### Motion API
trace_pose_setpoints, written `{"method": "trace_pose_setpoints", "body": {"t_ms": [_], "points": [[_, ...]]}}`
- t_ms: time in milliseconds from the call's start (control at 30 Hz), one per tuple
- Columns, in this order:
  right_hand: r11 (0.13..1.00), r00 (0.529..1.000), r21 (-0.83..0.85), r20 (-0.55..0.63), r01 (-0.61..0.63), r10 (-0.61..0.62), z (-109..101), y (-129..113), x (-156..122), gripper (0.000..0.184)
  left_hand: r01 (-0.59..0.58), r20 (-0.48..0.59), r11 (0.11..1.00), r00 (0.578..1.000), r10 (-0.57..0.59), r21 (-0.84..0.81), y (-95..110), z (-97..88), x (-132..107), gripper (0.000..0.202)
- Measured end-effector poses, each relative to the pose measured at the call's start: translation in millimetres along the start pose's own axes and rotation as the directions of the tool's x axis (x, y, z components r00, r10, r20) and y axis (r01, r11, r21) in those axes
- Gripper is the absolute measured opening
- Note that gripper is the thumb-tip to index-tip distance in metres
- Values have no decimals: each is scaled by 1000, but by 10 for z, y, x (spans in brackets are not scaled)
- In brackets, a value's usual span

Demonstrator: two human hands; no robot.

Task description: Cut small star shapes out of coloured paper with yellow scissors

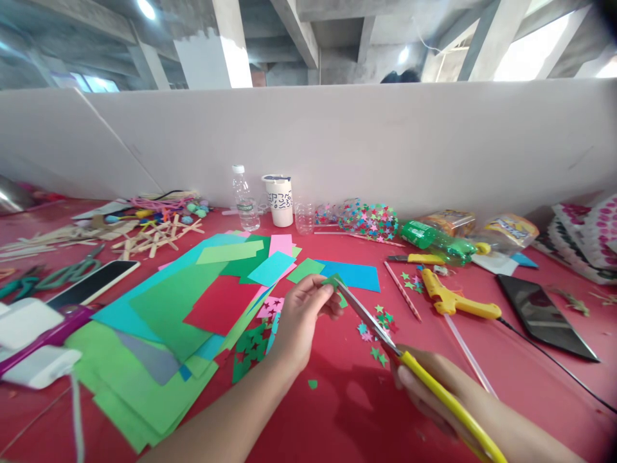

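My left hand [308,308] pinches a small piece of green paper [331,281] between thumb and fingers above the red table. In my right hand [429,379] are scissors with yellow handles [448,399]; their metal blades reach up and left, and the tips meet the green piece. Whether the blades are fully closed is hard to make out. Small paper stars [378,352] in green, pink and blue lie under and beside the blades. Left of my left wrist is a green sheet with star-shaped holes [248,350]. A green scrap [313,384] lies near the front.
Coloured paper sheets [178,308] spread across the left. On the right are a yellow glue gun [453,299], a dark tablet [544,315], a striped straw [402,290] and a green bottle [436,242]. A water bottle [245,202] and a white cup [279,200] stand by the grey partition [337,141].
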State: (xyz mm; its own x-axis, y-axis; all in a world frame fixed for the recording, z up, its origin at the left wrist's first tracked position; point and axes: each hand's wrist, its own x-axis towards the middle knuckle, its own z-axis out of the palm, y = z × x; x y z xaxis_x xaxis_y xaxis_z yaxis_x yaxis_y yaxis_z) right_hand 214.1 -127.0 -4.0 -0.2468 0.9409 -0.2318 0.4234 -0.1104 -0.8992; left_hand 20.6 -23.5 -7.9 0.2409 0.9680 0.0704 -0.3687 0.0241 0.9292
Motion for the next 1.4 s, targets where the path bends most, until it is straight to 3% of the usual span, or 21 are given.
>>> {"method": "trace_pose_setpoints", "body": {"t_ms": [367, 567, 967, 1067, 1233, 1400], "points": [[999, 999, -50, 48, -12, 15, 7, -85, 13, 50, 16, 30, 999, 999, -15, -44, -36, -26, 7, 8], [995, 988, -23, 114, -100, 102, 8, -65, 31, 54, 21, 30, 998, 999, -20, -53, -49, -34, 11, 7], [990, 984, 40, 121, -137, 131, 19, -105, 30, 58, 29, 36, 998, 999, -27, -64, -69, -45, 24, 7], [989, 986, 56, 102, -139, 133, 19, -89, 25, 58, 39, 38, 997, 999, -36, -71, -61, -43, 21, 7], [993, 1000, 119, 20, -22, 20, 19, -75, 14, 59, 49, 31, 996, 998, -47, -78, -46, -34, 14, 7], [982, 998, 181, -10, -51, 54, 31, -107, -4, 63, 56, 30, 995, 998, -54, -86, -54, -36, 19, 6]]}}
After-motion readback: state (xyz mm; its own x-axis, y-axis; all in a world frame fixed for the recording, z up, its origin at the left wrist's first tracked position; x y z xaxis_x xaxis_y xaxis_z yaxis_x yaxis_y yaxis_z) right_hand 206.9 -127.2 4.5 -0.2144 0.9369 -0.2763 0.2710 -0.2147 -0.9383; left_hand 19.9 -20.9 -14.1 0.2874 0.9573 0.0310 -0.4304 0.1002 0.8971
